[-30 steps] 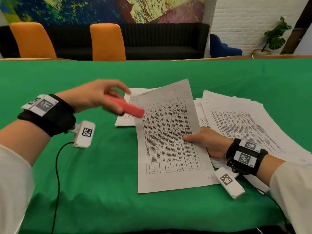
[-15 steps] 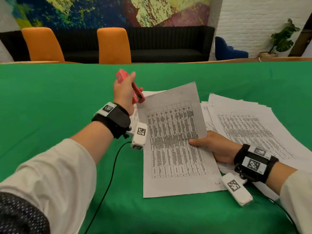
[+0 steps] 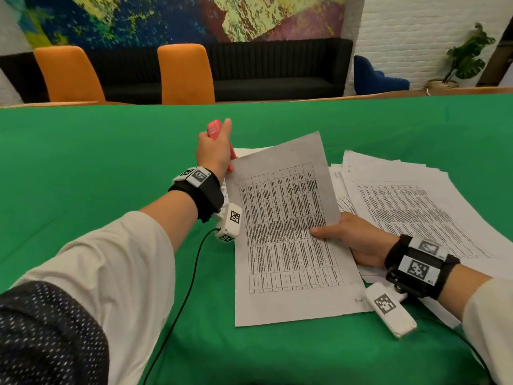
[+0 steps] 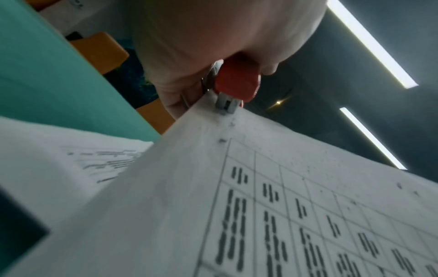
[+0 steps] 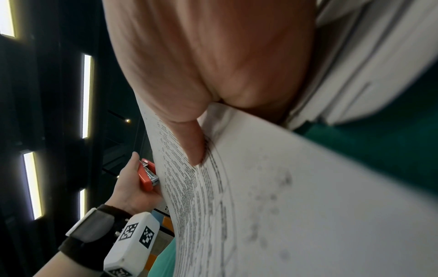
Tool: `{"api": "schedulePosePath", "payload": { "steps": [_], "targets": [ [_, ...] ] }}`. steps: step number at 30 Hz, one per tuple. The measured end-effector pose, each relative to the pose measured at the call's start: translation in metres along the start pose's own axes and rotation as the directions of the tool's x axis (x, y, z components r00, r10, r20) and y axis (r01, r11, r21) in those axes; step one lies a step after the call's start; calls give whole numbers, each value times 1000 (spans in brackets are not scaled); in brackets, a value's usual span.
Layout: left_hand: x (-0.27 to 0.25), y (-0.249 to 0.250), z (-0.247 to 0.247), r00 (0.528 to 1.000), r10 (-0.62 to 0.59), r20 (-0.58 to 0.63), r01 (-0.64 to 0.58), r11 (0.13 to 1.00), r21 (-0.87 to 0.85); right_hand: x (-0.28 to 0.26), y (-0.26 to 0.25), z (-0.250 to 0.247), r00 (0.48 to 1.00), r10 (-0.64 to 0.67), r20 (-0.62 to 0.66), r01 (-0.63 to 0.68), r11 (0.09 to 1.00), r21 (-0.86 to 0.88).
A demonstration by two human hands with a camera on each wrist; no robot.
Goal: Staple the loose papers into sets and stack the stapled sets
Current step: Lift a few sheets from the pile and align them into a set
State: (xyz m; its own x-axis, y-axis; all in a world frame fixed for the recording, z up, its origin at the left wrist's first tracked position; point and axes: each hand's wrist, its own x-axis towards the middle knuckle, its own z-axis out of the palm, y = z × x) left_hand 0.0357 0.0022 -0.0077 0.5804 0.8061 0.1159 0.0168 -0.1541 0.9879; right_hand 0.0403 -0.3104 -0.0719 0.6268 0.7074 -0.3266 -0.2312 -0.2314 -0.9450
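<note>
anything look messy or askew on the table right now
Yes: the loose papers beside the right hand are fanned out unevenly, edges not squared. The held set is lifted and curved while the left hand brings the stapler to its corner.

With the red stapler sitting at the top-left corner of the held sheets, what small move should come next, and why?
Probably squeeze the red stapler shut. The left hand grips it with its metal mouth already over the top-left corner of the paper set, seen closely in the left wrist view. The right hand pinches the set's right edge, lifting and steadying it. No staple shows there yet, as far as can be told.
</note>
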Motion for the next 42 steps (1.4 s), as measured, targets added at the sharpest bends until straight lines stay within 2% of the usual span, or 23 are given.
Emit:
{"api": "schedulePosePath", "payload": {
  "steps": [6, 10, 17, 24, 33, 35, 38, 42],
  "targets": [
    [-8, -20, -3, 996, -76, 40, 76, 997, 4, 3, 2, -1, 1000, 13, -14, -13, 1000, 0],
    [-8, -27, 1, 997, -64, 35, 62, 997, 46, 4, 3, -2, 1000, 18, -22, -18, 1000, 7],
    [-7, -27, 1, 998, -55, 13, 55, 998, 1, 6, 4, -4, 1000, 12, -14, -12, 1000, 4],
    [-17, -21, 4, 996, -78, 46, 79, 997, -24, 4, 4, -4, 1000, 6, -7, -6, 1000, 3],
    [-23, -18, 3, 999, -33, -23, 33, 999, -36, 5, 5, -4, 1000, 1, -8, -1, 1000, 5],
    [-25, -16, 2, 998, -58, 2, 58, 997, -45, 5, 5, -4, 1000, 6, -9, -6, 1000, 9],
    [-25, -9, 0, 983, -158, 90, 167, 980, -110, 4, 4, -3, 1000, 17, -11, -17, 1000, 24],
    [-21, 9, -20, 962, -222, 160, 235, 970, -65, 2, 2, -3, 1000, 15, -2, -15, 1000, 26]
  ]
}}
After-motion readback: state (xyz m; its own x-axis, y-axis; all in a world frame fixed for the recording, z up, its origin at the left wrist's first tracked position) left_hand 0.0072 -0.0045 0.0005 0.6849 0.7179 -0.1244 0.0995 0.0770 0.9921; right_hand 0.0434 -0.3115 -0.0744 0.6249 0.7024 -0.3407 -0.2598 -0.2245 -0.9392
